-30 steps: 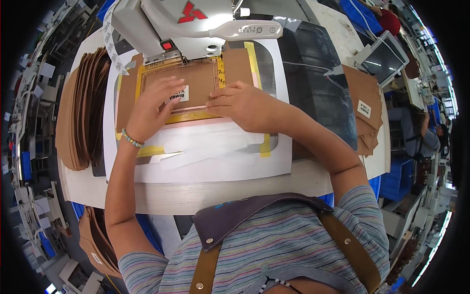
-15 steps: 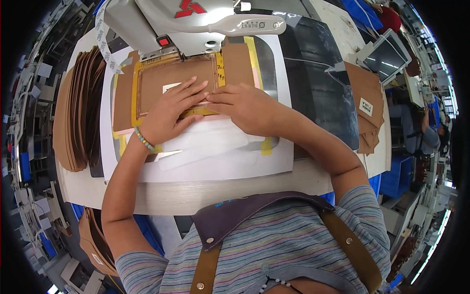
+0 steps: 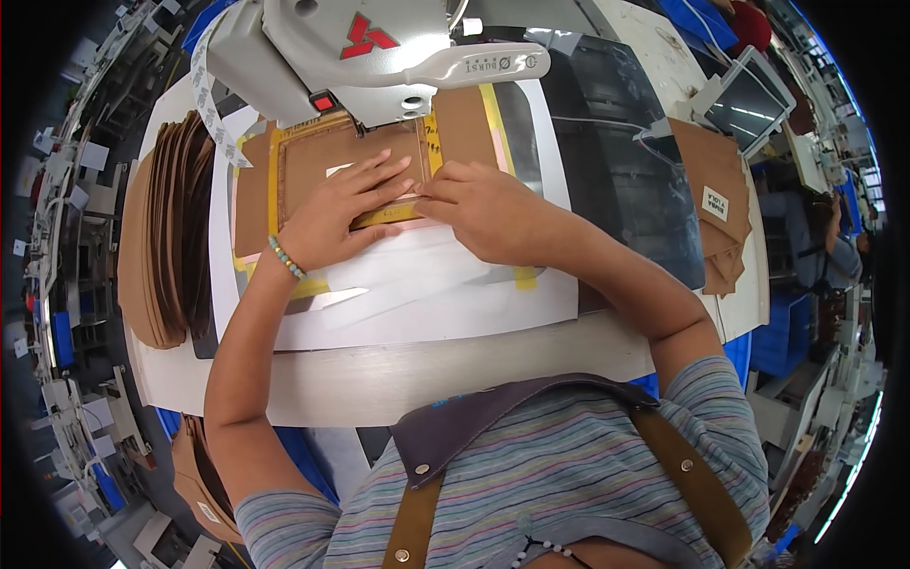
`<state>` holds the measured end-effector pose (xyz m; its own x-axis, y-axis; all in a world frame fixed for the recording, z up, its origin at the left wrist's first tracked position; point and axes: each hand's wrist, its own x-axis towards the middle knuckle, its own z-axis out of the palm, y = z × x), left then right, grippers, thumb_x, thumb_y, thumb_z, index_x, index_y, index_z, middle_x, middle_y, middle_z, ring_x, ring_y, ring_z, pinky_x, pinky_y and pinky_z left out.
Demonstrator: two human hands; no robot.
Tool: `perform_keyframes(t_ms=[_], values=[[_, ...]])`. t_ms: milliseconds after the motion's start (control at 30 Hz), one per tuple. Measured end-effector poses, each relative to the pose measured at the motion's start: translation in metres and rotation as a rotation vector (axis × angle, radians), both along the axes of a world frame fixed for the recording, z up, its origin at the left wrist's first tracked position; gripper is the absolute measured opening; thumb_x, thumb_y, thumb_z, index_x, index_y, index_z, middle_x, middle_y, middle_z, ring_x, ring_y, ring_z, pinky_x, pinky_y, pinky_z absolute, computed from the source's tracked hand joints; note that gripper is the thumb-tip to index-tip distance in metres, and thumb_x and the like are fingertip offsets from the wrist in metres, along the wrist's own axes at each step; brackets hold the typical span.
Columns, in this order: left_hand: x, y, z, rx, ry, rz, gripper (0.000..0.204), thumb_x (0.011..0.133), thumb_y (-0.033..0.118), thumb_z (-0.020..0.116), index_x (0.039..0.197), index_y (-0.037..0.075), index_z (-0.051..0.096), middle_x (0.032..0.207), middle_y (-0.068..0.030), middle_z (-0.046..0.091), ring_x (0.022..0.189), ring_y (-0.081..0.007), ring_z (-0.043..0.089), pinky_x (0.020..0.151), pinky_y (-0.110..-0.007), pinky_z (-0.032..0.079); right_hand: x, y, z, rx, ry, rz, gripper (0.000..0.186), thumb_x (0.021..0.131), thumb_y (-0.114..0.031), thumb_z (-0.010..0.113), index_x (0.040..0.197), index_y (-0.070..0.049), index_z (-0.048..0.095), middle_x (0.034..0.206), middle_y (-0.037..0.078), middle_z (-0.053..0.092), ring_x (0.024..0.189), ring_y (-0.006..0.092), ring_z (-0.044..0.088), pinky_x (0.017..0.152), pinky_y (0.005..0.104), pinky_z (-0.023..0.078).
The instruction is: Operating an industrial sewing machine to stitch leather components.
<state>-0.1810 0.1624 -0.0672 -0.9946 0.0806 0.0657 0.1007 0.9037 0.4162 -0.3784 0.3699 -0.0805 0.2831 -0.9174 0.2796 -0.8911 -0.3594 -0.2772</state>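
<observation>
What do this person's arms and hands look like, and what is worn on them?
Both forearms are bare, and no gloves are worn. The left hand has a beaded bracelet in turquoise and pale beads at the wrist. The right hand shows no jewellery. Short sleeves of a striped shirt in grey, blue and pink cover the upper arms.

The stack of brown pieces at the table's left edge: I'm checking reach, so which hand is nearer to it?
Left. The left hand lies just right of the stack of brown pieces; the right hand is farther right.
</observation>
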Motion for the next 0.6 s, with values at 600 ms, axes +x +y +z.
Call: perform_keyframes(t_ms=[600], values=[[-0.033,-0.032,-0.011,-0.090,-0.052,0.134,0.058,0.100,0.034,0.072,0.154,0.014,0.061,0.162,-0.0110,0.056,0.144,-0.0398,0.053,0.120,-0.047,0.044,-0.074,0.041,0.135,-0.117,-0.461,0.182,0.028,0.102,-0.010,0.063,0.125,-0.003,0.077,0.112,0.013,0.080,0.099,0.0214,0.076,0.092,0.0350,0.059]])
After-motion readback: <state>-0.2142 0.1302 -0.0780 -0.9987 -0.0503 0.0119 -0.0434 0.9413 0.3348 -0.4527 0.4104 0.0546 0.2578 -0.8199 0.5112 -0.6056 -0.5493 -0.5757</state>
